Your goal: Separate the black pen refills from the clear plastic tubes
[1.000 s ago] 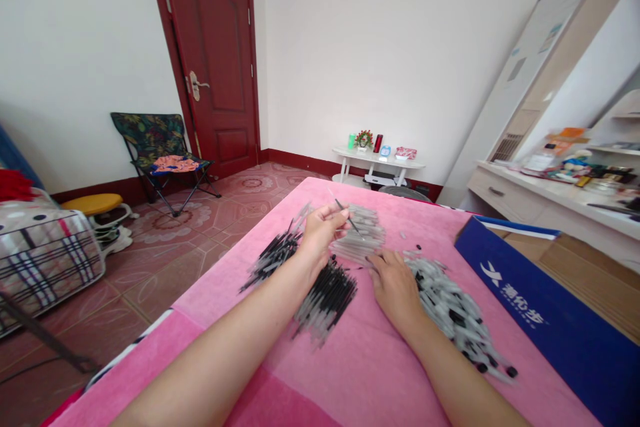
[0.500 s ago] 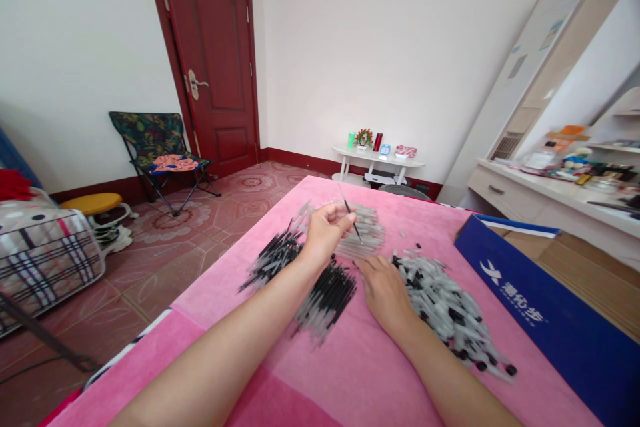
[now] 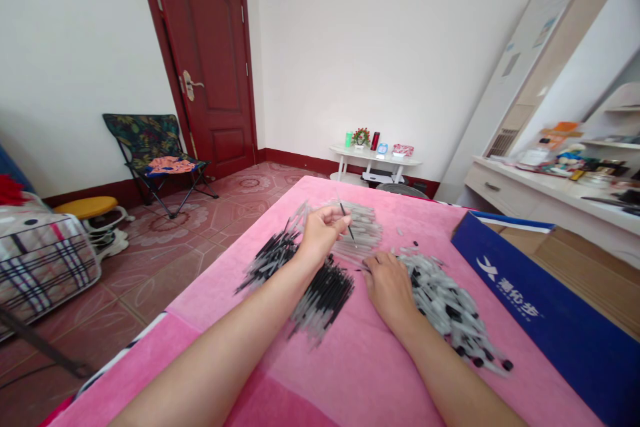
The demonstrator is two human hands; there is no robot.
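Observation:
My left hand (image 3: 323,230) is closed in a pinch on a thin pen refill (image 3: 347,220), dark along its length and held tilted above a pile of clear pen barrels (image 3: 369,225). Lower on the pink cloth, my right hand (image 3: 387,283) rests with its fingers curled; a small dark-tipped piece (image 3: 358,270) shows at its fingertips, too small to name. Under and beside my left forearm lie a bundle of black-and-clear refills (image 3: 325,297) and another dark heap of refills (image 3: 270,257). To the right of my right hand spreads a pile of clear pen caps with black pieces (image 3: 450,307).
A blue cardboard box (image 3: 520,293) stands on the table's right side. The pink cloth (image 3: 345,373) covers the table. Beyond are a low white table (image 3: 375,155), a folding chair (image 3: 155,147), a yellow stool (image 3: 87,207) and a cluttered dresser (image 3: 500,183).
My right hand has shifted slightly, its fingers drawing in more around the small dark-tipped piece. My left hand keeps its pinch on the refill. The whole view has moved a little.

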